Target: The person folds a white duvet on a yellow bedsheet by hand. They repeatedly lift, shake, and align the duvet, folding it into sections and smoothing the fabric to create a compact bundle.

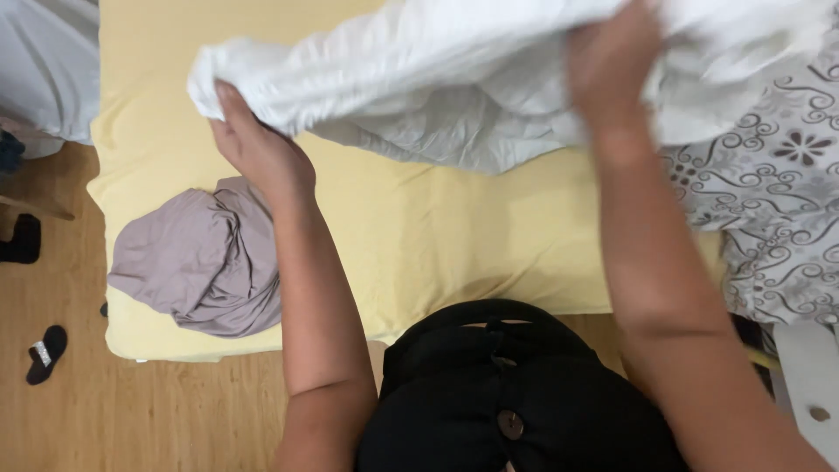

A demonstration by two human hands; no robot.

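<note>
Head view, looking down on both bare hands at work over a bed. The left hand (253, 144) grips the lower left edge of a white cloth (454, 83), fingers tucked up under the crumpled hem; the right hand (612, 65) is clamped on the same cloth farther along, its fingers buried in the folds. The hands are held well apart, so that the cloth hangs between them as a soft, creased, thin woven sheet, lifted off the surface and sagging in the middle. Beneath both hands lies a pale yellow mattress cover (419, 236), smooth with shallow wrinkles. Just below the left hand, beside the forearm, rests a bunched grey-mauve garment (201, 262), matte and loosely gathered into a rounded heap. Beyond the right forearm spreads a white fabric printed with dark floral scrolls (778, 201). Outward of the left hand, a wooden plank floor (79, 402) carries a black sandal (45, 351).
</note>
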